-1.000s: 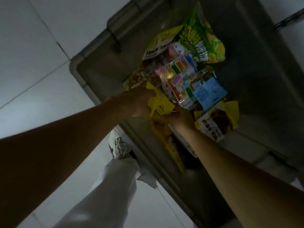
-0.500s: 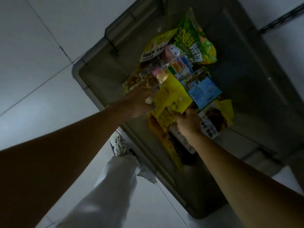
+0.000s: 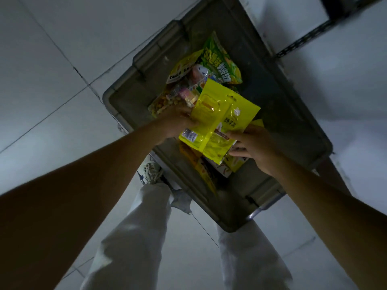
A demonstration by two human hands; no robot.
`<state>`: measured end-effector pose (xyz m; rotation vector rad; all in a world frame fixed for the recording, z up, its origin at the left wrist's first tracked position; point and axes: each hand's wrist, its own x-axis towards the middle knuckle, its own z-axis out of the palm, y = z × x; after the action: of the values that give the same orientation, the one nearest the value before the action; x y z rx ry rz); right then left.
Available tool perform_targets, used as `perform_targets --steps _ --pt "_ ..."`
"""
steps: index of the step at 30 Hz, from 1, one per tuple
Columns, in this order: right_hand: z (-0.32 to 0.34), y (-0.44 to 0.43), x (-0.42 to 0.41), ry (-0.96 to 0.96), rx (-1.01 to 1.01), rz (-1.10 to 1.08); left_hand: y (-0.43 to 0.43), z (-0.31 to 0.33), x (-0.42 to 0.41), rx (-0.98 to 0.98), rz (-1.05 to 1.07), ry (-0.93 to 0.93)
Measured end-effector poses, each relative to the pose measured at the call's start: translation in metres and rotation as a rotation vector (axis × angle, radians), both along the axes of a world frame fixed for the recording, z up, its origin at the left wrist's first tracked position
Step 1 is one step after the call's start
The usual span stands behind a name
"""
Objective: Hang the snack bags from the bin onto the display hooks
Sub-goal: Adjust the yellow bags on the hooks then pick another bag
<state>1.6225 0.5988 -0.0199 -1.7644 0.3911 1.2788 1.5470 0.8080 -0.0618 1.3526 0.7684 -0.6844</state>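
The left hand [image 3: 178,122] grips the yellow bag [image 3: 219,116] at its left edge and the right hand [image 3: 253,143] pinches its bottom, above the bin [image 3: 117,95]. The bag seems light, thin and slippery, so hold it near the top.

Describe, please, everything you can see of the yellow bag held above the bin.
The yellow bag is a glossy, plastic-looking flat pouch held above the grey bin, top pointing away from the person. It shows a hang slot near the top, dark printed characters and a barcode at a lower corner. The left hand grips its left edge; the right hand pinches its lower right.
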Motion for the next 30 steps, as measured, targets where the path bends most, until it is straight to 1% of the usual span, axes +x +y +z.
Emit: perform_targets --steps 3,6,8,11,13,16,20,24,28,30 --pt "0.014 0.002 -0.008 -0.035 -0.07 -0.084 -0.002 0.016 -0.007 0.007 0.002 0.063" --pt "0.033 0.007 -0.019 -0.034 -0.068 -0.174 0.003 0.039 -0.018 -0.079 0.065 0.143" --pt "0.051 0.011 -0.025 -0.066 -0.07 -0.177 0.01 0.058 -0.028 -0.127 0.088 0.177" --pt "0.085 0.018 -0.034 -0.12 -0.096 -0.177 0.019 0.098 -0.034 -0.176 0.093 0.187" --pt "0.114 0.022 -0.038 -0.113 -0.085 -0.236 0.025 0.131 -0.029 -0.179 0.065 0.187" --pt "0.162 0.026 -0.043 -0.159 -0.055 -0.346 0.035 0.186 -0.014 -0.153 -0.006 0.145" --pt "0.223 0.025 -0.05 -0.26 -0.069 -0.431 0.041 0.254 0.006 -0.124 -0.07 0.08" --pt "0.281 0.017 -0.053 -0.306 -0.062 -0.444 0.036 0.32 0.011 -0.128 -0.163 -0.004" --pt "0.337 0.001 -0.055 -0.408 -0.064 -0.421 0.021 0.372 0.004 -0.071 -0.139 -0.034" --pt "0.37 -0.01 -0.062 -0.441 -0.033 -0.439 0.008 0.398 -0.002 -0.056 -0.177 -0.083"
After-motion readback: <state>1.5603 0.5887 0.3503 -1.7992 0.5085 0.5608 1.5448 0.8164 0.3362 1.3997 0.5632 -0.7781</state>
